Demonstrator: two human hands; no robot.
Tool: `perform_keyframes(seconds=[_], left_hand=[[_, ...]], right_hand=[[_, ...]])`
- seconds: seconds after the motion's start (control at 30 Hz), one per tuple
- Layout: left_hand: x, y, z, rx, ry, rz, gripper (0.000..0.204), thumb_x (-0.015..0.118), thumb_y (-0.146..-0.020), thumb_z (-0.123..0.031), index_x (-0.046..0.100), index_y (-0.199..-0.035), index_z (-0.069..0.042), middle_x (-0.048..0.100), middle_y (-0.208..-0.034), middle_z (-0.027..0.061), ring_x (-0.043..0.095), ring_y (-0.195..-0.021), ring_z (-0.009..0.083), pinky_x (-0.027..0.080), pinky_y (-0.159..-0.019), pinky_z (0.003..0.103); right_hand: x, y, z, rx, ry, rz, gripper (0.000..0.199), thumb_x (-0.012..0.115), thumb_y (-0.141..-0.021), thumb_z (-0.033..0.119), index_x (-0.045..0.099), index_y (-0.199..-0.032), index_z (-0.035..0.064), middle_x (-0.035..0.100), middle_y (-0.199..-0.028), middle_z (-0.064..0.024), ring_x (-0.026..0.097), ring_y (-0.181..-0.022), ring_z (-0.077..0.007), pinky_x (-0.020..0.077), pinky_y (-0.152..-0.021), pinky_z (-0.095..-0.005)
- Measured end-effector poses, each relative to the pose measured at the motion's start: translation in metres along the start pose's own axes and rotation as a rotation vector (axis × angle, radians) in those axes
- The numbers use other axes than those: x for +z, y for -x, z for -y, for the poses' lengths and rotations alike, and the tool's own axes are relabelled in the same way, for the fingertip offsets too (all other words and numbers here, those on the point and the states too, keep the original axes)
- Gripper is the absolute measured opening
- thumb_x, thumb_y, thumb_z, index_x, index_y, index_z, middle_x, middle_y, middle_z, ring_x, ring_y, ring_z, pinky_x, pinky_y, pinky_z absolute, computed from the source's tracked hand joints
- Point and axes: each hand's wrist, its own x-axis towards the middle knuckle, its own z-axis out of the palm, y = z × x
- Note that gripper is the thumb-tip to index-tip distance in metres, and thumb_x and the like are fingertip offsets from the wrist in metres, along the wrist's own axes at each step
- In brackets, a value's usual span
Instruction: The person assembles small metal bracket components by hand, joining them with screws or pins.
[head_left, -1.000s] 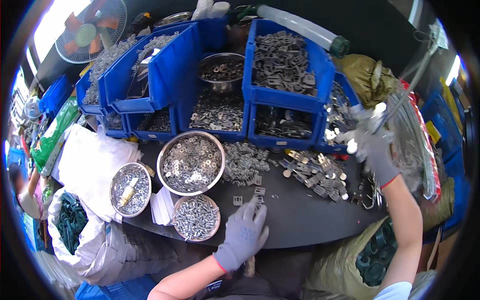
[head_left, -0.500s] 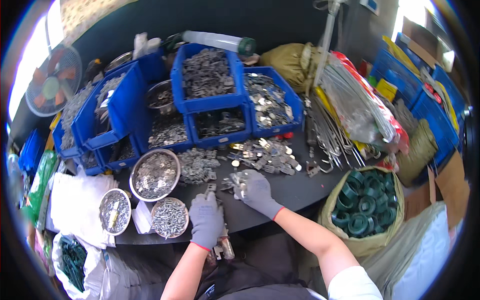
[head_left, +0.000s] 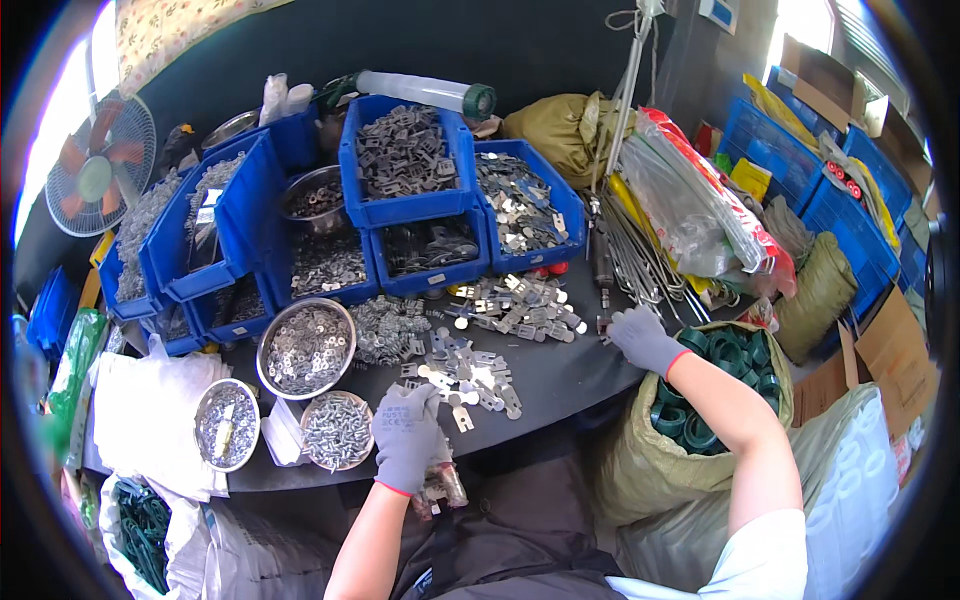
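My left hand [head_left: 406, 432], in a grey glove, is at the table's front edge beside the bowl of screws [head_left: 338, 432]. Its fingers are bent and closed; small metal pieces show at the tips, but what they hold is hidden. To its right lies a loose spread of flat metal clips [head_left: 483, 377], some with round ends. My right hand [head_left: 645, 341], gloved alike, reaches to the table's right side, by the lower end of a dark rod-shaped tool [head_left: 602, 268]. Its fingers are curled inward; I cannot make out what is in them.
Blue bins [head_left: 408, 208] of metal parts stand along the back. A steel bowl of washers [head_left: 307, 348] and a heap of clips [head_left: 520, 306] sit before them. Long metal rods [head_left: 655, 268] lie at right. A sack of green rings [head_left: 612, 437] stands below my right forearm.
My right hand has moved right, from in front of the clip heap to beside the rod-shaped tool. Metal clips now lie spread where it was. My left hand has barely moved.
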Motion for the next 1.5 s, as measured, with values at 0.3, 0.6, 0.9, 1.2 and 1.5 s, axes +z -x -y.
perform_keyframes(seconds=[0.3, 0.6, 0.9, 1.2, 1.5], left_hand=[[-0.005, -0.001, 0.004, -0.116, 0.601, -0.030, 0.026, 0.054, -0.088, -0.007, 0.065, -0.111, -0.002, 0.069, -0.088, 0.0095, 0.064, -0.075, 0.0128, 0.051, -0.067, 0.027], [-0.027, 0.005, -0.013, -0.391, 1.198, 0.119, 0.031, 0.059, -0.094, -0.013, 0.059, -0.120, 0.003, 0.067, -0.095, 0.0041, 0.061, -0.078, 0.0068, 0.050, -0.067, 0.020], [-0.044, 0.020, -0.015, -0.362, 1.301, 0.029, 0.032, 0.060, -0.091, -0.005, 0.055, -0.120, 0.005, 0.066, -0.097, 0.0075, 0.063, -0.081, 0.0109, 0.053, -0.071, 0.023], [-0.059, 0.027, -0.023, -0.400, 1.344, 0.035, 0.025, 0.057, -0.091, -0.003, 0.055, -0.115, 0.005, 0.066, -0.097, 0.0109, 0.065, -0.083, 0.0131, 0.054, -0.075, 0.024], [-0.059, 0.029, -0.014, -0.525, 1.608, 0.200, 0.023, 0.058, -0.091, -0.005, 0.053, -0.113, 0.001, 0.064, -0.097, 0.0096, 0.064, -0.086, 0.0153, 0.052, -0.075, 0.026]], right_hand=[[0.020, -0.019, -0.004, 0.109, 0.005, 0.096, 0.014, 0.058, -0.083, 0.017, 0.067, -0.094, 0.0150, 0.064, -0.090, -0.0049, 0.066, -0.084, -0.0215, 0.0494, -0.069, -0.0370], [0.039, -0.021, -0.003, 0.250, -0.151, -0.032, 0.012, 0.061, -0.080, 0.017, 0.065, -0.091, 0.0137, 0.062, -0.091, -0.0062, 0.066, -0.083, -0.0235, 0.0516, -0.067, -0.0391], [0.022, -0.019, 0.002, 0.272, -0.110, 0.006, 0.016, 0.063, -0.079, 0.017, 0.065, -0.095, 0.0170, 0.062, -0.091, -0.0051, 0.066, -0.081, -0.0233, 0.0508, -0.069, -0.0360], [0.053, -0.015, 0.002, 0.309, -0.167, -0.032, 0.015, 0.062, -0.079, 0.027, 0.064, -0.087, 0.0149, 0.062, -0.084, -0.0057, 0.066, -0.076, -0.0255, 0.0501, -0.063, -0.0395], [-0.058, -0.030, 0.043, 0.334, -1.307, -0.458, 0.013, 0.065, -0.072, 0.010, 0.054, -0.074, 0.0027, 0.061, -0.076, -0.0103, 0.060, -0.071, -0.0239, 0.0472, -0.066, -0.0352]])
